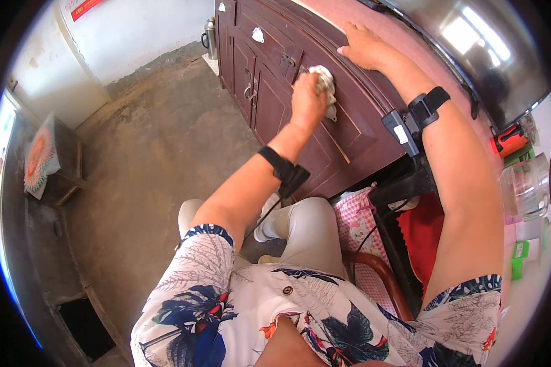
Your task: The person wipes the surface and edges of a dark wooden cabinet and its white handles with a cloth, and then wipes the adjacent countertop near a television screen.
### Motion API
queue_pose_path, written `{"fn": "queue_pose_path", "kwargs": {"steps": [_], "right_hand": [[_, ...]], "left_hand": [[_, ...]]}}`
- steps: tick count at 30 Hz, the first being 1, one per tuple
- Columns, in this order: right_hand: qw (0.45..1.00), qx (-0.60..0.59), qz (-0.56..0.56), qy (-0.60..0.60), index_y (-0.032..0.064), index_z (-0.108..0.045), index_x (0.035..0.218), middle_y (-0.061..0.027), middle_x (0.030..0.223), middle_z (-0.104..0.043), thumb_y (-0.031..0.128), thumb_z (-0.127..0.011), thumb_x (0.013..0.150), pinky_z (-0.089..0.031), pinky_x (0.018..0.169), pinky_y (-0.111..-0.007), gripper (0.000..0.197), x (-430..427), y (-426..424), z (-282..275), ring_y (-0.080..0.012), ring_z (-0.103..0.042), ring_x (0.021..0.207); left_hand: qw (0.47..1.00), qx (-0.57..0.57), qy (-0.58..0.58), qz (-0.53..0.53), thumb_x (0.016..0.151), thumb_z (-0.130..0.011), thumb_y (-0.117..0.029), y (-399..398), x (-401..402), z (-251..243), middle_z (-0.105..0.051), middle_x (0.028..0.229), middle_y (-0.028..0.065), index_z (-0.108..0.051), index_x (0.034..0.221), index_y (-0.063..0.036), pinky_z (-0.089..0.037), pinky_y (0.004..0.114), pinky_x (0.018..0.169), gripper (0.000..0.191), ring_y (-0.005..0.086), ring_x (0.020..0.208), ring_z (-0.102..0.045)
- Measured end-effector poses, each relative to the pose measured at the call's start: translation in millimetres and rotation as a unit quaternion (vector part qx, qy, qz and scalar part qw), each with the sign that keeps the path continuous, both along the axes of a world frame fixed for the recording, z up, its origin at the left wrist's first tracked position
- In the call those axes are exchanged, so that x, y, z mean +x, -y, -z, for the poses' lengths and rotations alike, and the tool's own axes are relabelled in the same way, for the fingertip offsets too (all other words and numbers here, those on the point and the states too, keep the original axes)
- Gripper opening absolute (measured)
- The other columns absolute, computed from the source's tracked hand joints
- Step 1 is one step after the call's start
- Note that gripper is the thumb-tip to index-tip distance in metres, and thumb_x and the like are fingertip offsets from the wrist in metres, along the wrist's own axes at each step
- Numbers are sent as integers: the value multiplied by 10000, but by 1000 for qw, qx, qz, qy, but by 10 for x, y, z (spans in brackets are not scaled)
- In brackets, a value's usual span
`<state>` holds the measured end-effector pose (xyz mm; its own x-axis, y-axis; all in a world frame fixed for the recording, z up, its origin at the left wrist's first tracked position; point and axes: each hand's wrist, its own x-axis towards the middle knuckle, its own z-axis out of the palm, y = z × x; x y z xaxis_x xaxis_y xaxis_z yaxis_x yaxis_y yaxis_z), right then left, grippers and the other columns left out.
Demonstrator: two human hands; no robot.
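My left hand [308, 103] grips a crumpled whitish cloth [325, 85] and presses it to a drawer front of the dark reddish-brown wooden cabinet [275, 105]. Beneath the cloth, part of a white sticker or plate [331, 113] shows on the drawer. My right hand [366, 48] lies spread on the cabinet's top edge and holds nothing. Beside the cloth, a metal drawer pull [288, 60] is fixed to the front. Lower down, two curved metal handles [250, 93] sit on the cabinet doors.
A television [482, 55] stands on the pink cabinet top [422, 55]. To the right are a clear jar [525, 188] and a green box [519, 260]. A thermos flask [210, 39] stands beyond the cabinet. A pink checked bag [358, 220] hangs near my knee.
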<state>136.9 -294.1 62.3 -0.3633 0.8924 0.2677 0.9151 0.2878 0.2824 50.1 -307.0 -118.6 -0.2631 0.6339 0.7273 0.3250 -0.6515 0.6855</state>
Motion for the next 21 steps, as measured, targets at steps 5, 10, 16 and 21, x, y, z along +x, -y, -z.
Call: {"fn": "queue_pose_path", "kwargs": {"steps": [5, 10, 16, 21], "right_hand": [[1000, -6, 8, 12, -47, -376, 1223, -297, 1236, -429, 240, -579, 829, -356, 981, -416, 528, 29, 8, -1, -412, -416, 1171], [1000, 4, 0, 3, -51, -376, 1224, -296, 1246, -421, 240, -573, 833, -349, 987, -413, 526, 28, 43, 13, -406, -410, 1181], [1000, 7, 5, 3, -56, -375, 1228, -297, 1245, -422, 234, -577, 833, -349, 988, -414, 530, 48, 37, 33, -406, -411, 1181], [1000, 1, 12, 0, -51, -374, 1236, -290, 1246, -426, 222, -588, 827, -352, 987, -415, 536, -6, 43, 31, -405, -420, 1173]], "left_hand": [[990, 60, -62, 115, 626, -560, 85, 600, 186, 326, -547, 878, 157, -586, 987, -45, -439, 402, 789, 384, 363, 892, -528], [976, -87, -43, 195, 685, -572, 76, 698, 115, 718, -596, 864, 109, -579, 1004, -36, -482, 339, 738, 339, 252, 832, -593], [763, -251, 425, 418, 832, -543, -14, 451, 42, 280, -587, 879, 95, -426, 1054, -6, -499, 277, 679, 251, 170, 775, -598], [706, -296, 508, 395, 846, -513, -46, 389, 70, 251, -619, 847, 120, -503, 1004, 31, -539, 327, 614, 176, 224, 689, -631]]}}
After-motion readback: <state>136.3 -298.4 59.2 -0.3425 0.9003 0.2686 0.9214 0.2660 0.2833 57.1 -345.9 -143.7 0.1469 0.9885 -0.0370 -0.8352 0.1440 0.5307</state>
